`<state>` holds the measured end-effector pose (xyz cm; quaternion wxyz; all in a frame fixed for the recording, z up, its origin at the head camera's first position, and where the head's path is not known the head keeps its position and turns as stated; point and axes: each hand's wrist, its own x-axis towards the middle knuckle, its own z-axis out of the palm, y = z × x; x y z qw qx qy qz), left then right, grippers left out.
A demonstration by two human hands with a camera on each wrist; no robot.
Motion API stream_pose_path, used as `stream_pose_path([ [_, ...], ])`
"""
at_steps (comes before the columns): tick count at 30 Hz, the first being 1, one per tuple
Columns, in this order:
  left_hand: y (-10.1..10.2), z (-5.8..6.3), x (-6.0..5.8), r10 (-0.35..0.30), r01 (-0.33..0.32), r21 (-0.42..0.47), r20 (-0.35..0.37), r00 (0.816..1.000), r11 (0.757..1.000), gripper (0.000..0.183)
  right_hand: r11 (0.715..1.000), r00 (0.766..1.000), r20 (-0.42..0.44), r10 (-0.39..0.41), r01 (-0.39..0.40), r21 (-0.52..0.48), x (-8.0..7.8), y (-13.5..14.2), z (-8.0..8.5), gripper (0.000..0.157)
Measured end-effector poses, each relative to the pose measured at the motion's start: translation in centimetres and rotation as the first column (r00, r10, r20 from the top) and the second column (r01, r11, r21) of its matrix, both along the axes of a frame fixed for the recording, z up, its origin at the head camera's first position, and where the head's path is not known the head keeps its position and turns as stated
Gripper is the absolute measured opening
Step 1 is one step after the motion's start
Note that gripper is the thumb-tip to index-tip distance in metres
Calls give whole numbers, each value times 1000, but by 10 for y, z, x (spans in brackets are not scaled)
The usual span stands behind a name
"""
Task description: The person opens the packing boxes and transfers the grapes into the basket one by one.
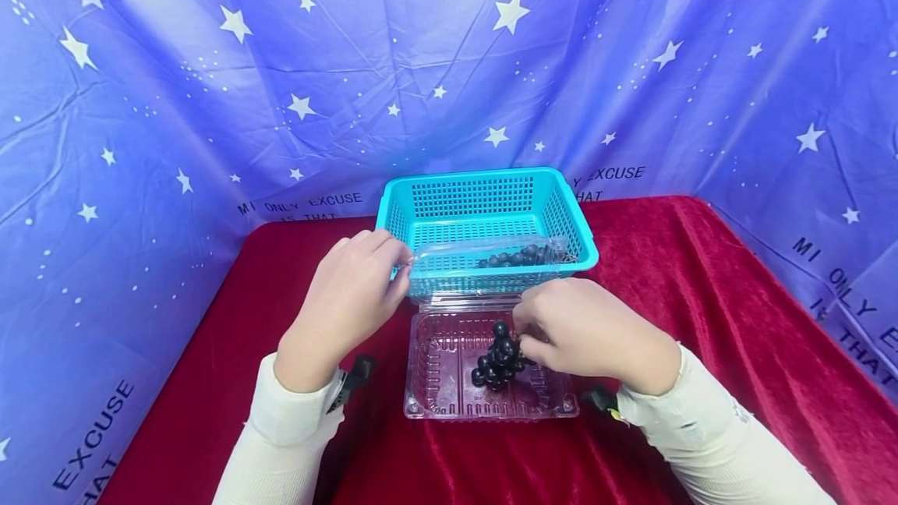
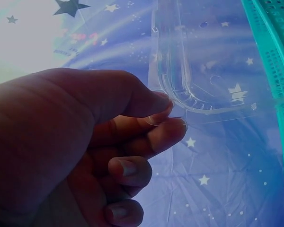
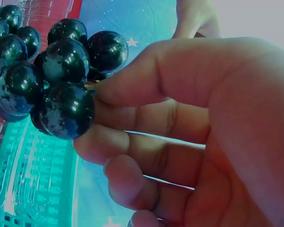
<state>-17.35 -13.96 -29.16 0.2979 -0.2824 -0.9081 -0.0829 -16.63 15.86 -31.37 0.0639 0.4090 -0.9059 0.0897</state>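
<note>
A bunch of dark grapes (image 1: 500, 361) is held by its stem in my right hand (image 1: 585, 327), over the base of a clear plastic clamshell box (image 1: 438, 404). In the right wrist view, thumb and fingertips pinch the stem beside the shiny grapes (image 3: 66, 111). My left hand (image 1: 351, 287) pinches a corner of the box's raised lid (image 2: 180, 101) between thumb and fingers. That lid stands up in front of the turquoise basket (image 1: 477, 178). Through the clear plastic, more dark grapes (image 1: 519, 257) show inside the basket, toward its right front.
The perforated basket stands directly behind the box on a table with a red velvet cloth (image 1: 666, 271). A blue curtain with white stars (image 1: 421, 61) hangs behind and along both sides of the table.
</note>
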Motion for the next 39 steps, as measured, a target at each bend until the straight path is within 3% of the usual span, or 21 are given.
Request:
stream_pose_path([
  [22, 1, -1, -1, -12, 13, 52, -29, 1000, 999, 5, 1000, 992, -127, -15, 13, -22, 0, 4, 7, 21],
  [39, -1, 1, 1, -7, 6, 81, 7, 1000, 997, 5, 994, 983, -183, -12, -8, -109, 3, 9, 11, 12],
])
